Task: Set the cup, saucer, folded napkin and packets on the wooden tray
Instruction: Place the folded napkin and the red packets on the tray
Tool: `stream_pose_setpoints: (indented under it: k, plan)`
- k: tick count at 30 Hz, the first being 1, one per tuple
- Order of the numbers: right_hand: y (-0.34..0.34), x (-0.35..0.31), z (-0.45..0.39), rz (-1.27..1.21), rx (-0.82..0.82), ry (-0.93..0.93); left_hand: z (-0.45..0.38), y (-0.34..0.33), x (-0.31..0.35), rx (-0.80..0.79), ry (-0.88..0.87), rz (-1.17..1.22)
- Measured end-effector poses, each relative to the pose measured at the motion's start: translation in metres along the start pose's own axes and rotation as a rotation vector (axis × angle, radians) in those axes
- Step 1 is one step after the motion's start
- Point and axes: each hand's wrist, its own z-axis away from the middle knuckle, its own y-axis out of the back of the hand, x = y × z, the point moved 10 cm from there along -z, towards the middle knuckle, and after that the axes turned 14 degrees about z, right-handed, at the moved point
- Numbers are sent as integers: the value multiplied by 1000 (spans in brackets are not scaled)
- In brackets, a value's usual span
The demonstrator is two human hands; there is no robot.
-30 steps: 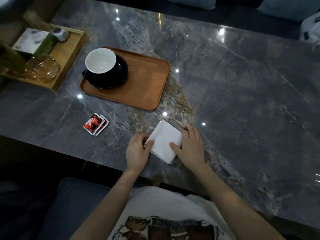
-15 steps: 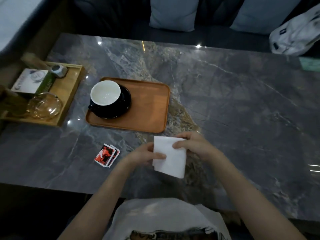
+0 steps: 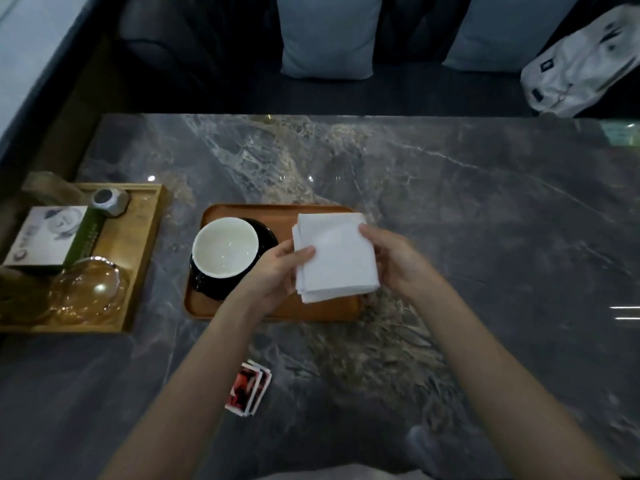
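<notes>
The white folded napkin (image 3: pixel 334 256) hangs over the right half of the brown wooden tray (image 3: pixel 277 210), held on both sides. My left hand (image 3: pixel 277 273) pinches its left edge and my right hand (image 3: pixel 398 259) grips its right edge. On the tray's left half a white-lined cup (image 3: pixel 225 245) stands on a black saucer (image 3: pixel 266 228). Red and white packets (image 3: pixel 247 389) lie fanned on the marble table between my forearms, close to the near edge.
A lighter wooden box tray (image 3: pixel 145 237) at the left holds a carton (image 3: pixel 52 237), a glass bowl (image 3: pixel 86 289) and a small grey device (image 3: pixel 109 200). Cushions (image 3: pixel 327 36) and a white bag (image 3: pixel 581 64) sit on the bench beyond the table.
Both hands lifted the napkin off the table and carried it forward until it is over the tray's right half. The view tilted up, showing the bench.
</notes>
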Motion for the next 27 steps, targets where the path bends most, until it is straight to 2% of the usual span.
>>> stream_pose_setpoints:
  k: [4, 7, 11, 13, 16, 23, 27]
  plan:
    - [13, -2, -30, 164, 178, -17, -27, 18, 20, 158, -19, -74]
    - [22, -7, -46, 355, 349, -8, -46, 35, 32, 316, -104, -276]
    - [28, -20, -66, 717, 495, 61, -67, 44, 45, 478, -240, -629]
    - [34, -24, -71, 847, 574, 54, -74, 43, 47, 506, -264, -816]
    - [37, -28, -74, 928, 639, 76, -80, 36, 52, 488, -322, -959]
    - [30, -32, -79, 1086, 719, 161, -90, 36, 52, 525, -425, -1070]
    - [26, -29, -77, 1094, 737, 210, -86, 31, 50, 530, -483, -1125]
